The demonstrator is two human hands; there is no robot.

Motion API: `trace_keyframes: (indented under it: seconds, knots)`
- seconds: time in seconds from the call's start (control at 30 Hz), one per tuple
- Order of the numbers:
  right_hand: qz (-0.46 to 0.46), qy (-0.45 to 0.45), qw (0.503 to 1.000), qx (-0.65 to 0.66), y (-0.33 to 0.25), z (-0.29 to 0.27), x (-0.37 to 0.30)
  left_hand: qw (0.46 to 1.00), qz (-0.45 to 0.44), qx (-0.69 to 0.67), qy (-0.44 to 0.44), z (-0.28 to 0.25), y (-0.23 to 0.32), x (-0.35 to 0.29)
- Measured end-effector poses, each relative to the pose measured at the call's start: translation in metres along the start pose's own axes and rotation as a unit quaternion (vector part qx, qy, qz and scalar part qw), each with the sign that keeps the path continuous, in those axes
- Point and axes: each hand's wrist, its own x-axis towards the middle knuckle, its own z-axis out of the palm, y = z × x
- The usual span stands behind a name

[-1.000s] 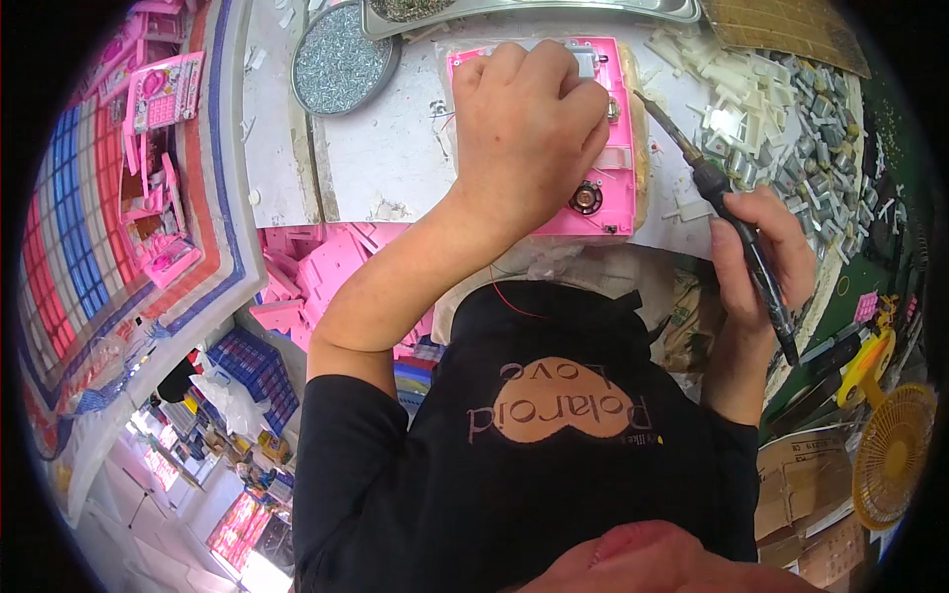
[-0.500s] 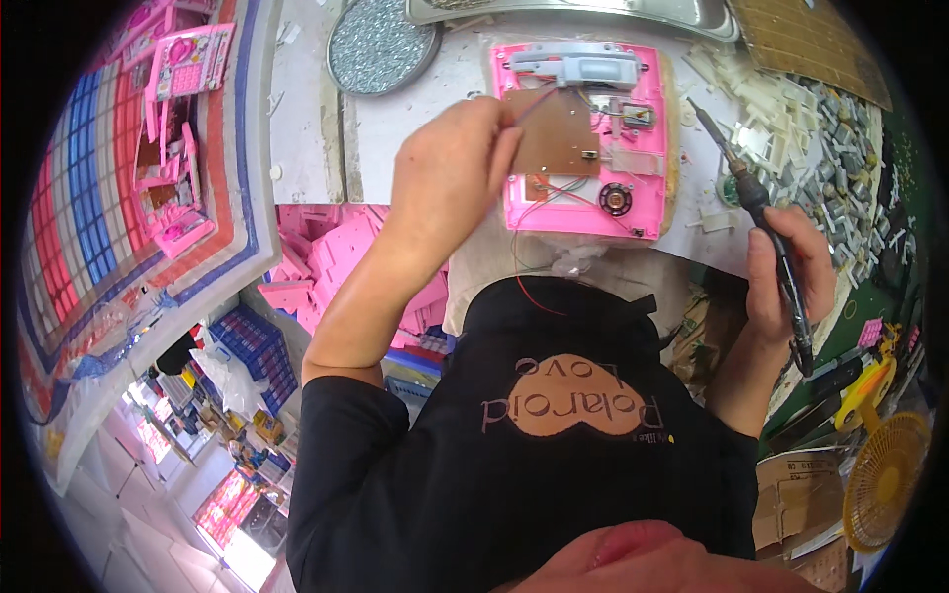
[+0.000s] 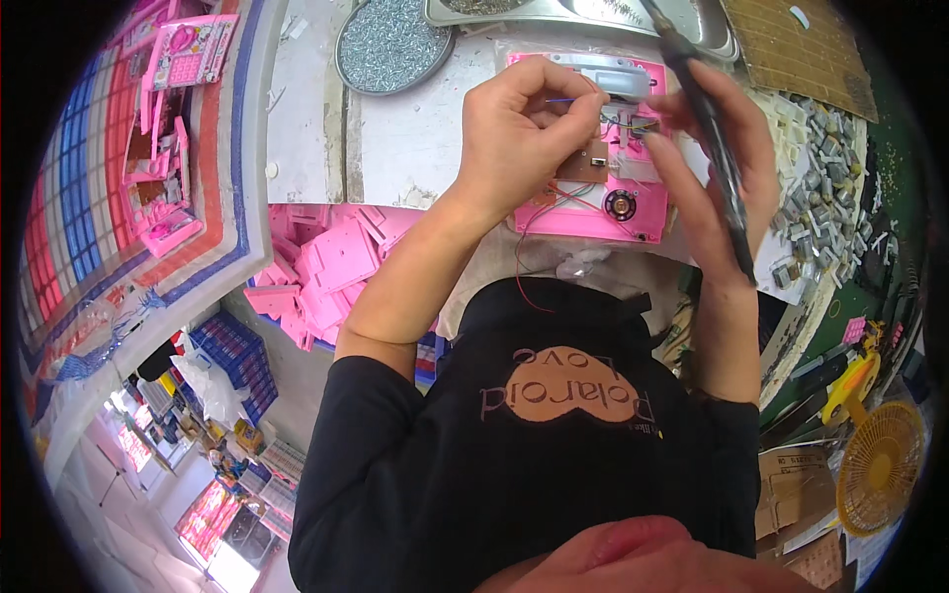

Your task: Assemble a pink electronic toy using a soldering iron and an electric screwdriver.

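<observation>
A pink plastic casing (image 3: 647, 225) lies open on the table in front of me. Inside it are a brown circuit board (image 3: 576, 168), a round black speaker (image 3: 620, 205) and several thin wires. My left hand (image 3: 534, 128) is closed in a pinch over the board, and a thin blue wire (image 3: 560, 100) shows at its fingers. A dark soldering iron (image 3: 714, 138) rests slanted in my right hand (image 3: 732, 168), its front end pointing away from me. The right thumb and fingertips reach over the casing's right side, close to thin yellow wires (image 3: 628, 125).
A round tray (image 3: 348, 74) of small silvery pieces and a metal tray (image 3: 450, 17) stand at the back. Small metal parts (image 3: 820, 193) pile up at the right, beyond them a yellow fan (image 3: 882, 465). Pink casings (image 3: 336, 257) are heaped at lower left.
My right hand has moved left and away from me, bringing the soldering iron over the casing's right side. The left hand has shifted right across the board.
</observation>
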Motion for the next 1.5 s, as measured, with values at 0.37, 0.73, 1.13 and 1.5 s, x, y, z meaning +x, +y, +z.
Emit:
trace_keyframes:
  seconds: [0.37,0.73,1.13,1.5]
  knots:
    - [-0.049,-0.022,0.998,-0.029,0.009,0.026,0.028,0.988,0.071,0.141,-0.007,-0.006,0.003,0.004]
    - [-0.022,-0.004,1.000,-0.002,0.009,0.022,0.017,0.966,0.090,0.239,-0.025,-0.009,0.009,0.006]
    - [-0.064,0.014,0.994,-0.093,0.013,0.027,0.016,0.980,0.050,0.188,-0.045,-0.013,0.002,0.002]
    - [-0.165,0.025,0.955,-0.246,0.022,0.020,-0.013,0.935,0.125,0.326,-0.058,-0.010,0.006,0.012]
